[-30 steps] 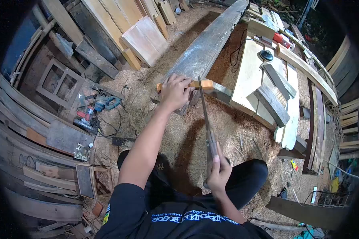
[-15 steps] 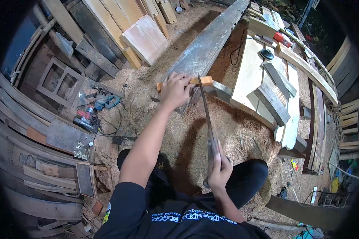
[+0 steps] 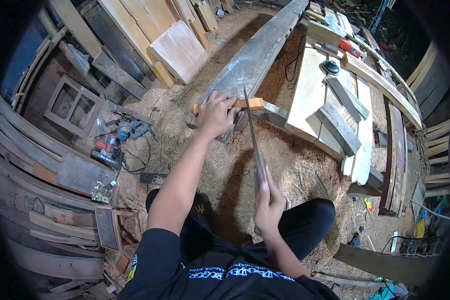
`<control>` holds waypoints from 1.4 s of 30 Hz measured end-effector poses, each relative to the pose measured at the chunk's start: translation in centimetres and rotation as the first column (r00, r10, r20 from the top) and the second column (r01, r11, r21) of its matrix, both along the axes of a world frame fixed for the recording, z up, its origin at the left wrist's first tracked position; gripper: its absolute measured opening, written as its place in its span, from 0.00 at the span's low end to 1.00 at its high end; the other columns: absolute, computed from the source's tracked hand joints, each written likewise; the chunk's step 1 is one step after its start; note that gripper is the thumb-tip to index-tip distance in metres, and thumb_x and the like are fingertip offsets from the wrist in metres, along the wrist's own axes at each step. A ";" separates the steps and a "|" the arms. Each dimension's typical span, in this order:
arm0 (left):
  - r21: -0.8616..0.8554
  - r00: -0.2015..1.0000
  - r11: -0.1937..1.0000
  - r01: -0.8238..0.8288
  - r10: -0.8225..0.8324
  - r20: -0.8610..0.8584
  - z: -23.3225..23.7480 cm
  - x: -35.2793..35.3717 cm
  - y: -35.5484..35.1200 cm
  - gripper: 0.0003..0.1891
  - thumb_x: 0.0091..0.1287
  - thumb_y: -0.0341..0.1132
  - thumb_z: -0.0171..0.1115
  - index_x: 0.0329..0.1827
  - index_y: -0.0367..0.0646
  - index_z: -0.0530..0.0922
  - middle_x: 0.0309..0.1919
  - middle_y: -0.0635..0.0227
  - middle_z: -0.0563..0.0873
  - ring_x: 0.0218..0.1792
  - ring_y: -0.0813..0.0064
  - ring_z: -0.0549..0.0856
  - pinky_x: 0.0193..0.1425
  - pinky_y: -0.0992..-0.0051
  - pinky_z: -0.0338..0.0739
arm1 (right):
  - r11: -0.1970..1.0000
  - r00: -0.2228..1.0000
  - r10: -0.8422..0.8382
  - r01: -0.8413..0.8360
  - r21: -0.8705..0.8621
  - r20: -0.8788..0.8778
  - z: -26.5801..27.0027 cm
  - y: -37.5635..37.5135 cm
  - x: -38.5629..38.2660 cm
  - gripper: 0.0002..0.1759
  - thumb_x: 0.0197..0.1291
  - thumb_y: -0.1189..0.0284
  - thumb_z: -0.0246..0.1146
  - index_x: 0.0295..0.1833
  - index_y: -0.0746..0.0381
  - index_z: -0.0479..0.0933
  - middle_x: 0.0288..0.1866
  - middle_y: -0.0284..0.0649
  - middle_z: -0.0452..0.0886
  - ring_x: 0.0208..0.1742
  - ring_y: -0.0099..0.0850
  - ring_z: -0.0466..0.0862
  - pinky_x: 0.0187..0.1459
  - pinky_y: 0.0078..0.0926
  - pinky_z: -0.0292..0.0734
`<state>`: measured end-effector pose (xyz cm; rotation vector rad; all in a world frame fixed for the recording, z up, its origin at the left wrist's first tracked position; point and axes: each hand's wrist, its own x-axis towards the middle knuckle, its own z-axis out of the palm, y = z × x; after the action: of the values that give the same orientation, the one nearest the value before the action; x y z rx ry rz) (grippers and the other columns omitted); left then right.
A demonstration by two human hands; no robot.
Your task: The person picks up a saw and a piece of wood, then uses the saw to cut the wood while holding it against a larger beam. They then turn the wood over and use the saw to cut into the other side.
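My left hand [image 3: 216, 115] is closed over a short orange-brown wooden piece [image 3: 255, 104], pressing it down across the near end of a long worn plank bench [image 3: 250, 57]. The wood's right end sticks out past my fingers and the bench edge. A handsaw [image 3: 253, 137] stands edge-on, its blade touching the wood a little right of my left hand. Low between my knees, my right hand [image 3: 270, 206] is wrapped round the saw's handle. I cannot make out how deep the blade sits in the wood.
To the right, a pale board table [image 3: 305, 95] bears grey wood blocks [image 3: 340, 129] and a round black tool [image 3: 330, 66]. Power tools with cords [image 3: 110, 150] lie on the left. Boards [image 3: 180, 50] lean at the back. Shavings cover the floor [image 3: 305, 170].
My right hand and the saw have slid a little forward, away from my body. My left hand keeps its hold on the wood. The whole view has shifted slightly.
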<state>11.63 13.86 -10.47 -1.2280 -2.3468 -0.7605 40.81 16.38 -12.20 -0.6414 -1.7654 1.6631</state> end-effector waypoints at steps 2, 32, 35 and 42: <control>-0.019 1.000 1.000 0.000 0.000 0.010 0.1 -0.1 -0.1 0.15 0.66 0.42 0.73 0.54 0.49 0.90 0.53 0.70 0.89 0.57 0.62 0.84 0.62 0.57 0.79 | 1.000 1.000 -0.005 0.005 0.020 0.012 0.8 1.4 -3.4 0.25 0.82 0.69 0.54 0.76 0.72 0.72 0.67 0.53 0.85 0.65 0.29 0.82 0.68 0.29 0.74; 0.002 0.997 1.000 0.008 -0.008 0.071 1.0 0.1 0.0 0.15 0.66 0.40 0.74 0.51 0.44 0.90 0.52 0.68 0.90 0.56 0.60 0.84 0.60 0.57 0.80 | 0.990 0.989 0.052 -0.033 -0.135 0.138 2.8 2.3 -5.7 0.26 0.81 0.70 0.54 0.76 0.74 0.71 0.72 0.56 0.81 0.72 0.34 0.80 0.73 0.34 0.70; 0.007 0.997 1.000 -0.005 0.004 0.073 0.6 0.1 0.0 0.15 0.65 0.40 0.74 0.51 0.44 0.90 0.51 0.68 0.91 0.56 0.60 0.84 0.60 0.57 0.80 | 0.997 1.000 0.025 -0.025 0.070 0.007 1.3 1.3 -3.7 0.26 0.81 0.71 0.54 0.77 0.74 0.70 0.72 0.55 0.81 0.71 0.34 0.80 0.73 0.32 0.70; 0.096 0.998 0.995 0.022 -0.028 0.061 0.0 -0.3 0.3 0.14 0.64 0.39 0.75 0.50 0.44 0.90 0.46 0.68 0.92 0.54 0.60 0.85 0.59 0.57 0.80 | 1.000 1.000 -0.012 0.012 -0.002 -0.010 0.1 0.7 -3.0 0.26 0.81 0.71 0.53 0.78 0.73 0.70 0.72 0.54 0.81 0.72 0.36 0.79 0.74 0.33 0.69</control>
<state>11.37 14.13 -10.47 -1.2120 -2.3190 -0.9205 37.81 17.07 -12.08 -0.6425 -1.7503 1.6578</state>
